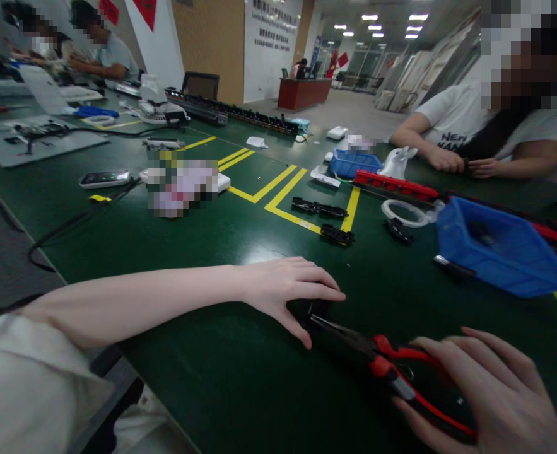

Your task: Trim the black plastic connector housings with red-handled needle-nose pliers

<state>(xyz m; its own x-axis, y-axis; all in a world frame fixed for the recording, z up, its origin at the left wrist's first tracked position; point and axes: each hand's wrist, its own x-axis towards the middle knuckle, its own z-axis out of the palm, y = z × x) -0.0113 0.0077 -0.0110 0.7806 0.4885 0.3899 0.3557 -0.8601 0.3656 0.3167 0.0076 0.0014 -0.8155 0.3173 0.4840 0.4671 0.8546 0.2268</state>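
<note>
My right hand (pixel 496 384) is wrapped round the red and black handles of long-nose pliers (pixel 386 359), which spread apart inside the grip. The pliers' slim jaws point left, towards my left hand (pixel 292 290). A small black part (pixel 320 308) lies in shadow between the left thumb and fingers, which curve around it. At the jaw tips a thin pale glint shows against this part; its exact shape is too dark to make out. Beyond my hands, black clip-like pieces (pixel 320 207) (pixel 337 234) rest by yellow tape lines.
To the right stands a blue bin (pixel 505 246) with dark parts inside, near a white ring (pixel 404 213) and a long red strip (pixel 394 184). Another blue bin (pixel 354 162) is farther back. A phone-like device (pixel 105 179) lies left. Across the table sits a person (pixel 486 126).
</note>
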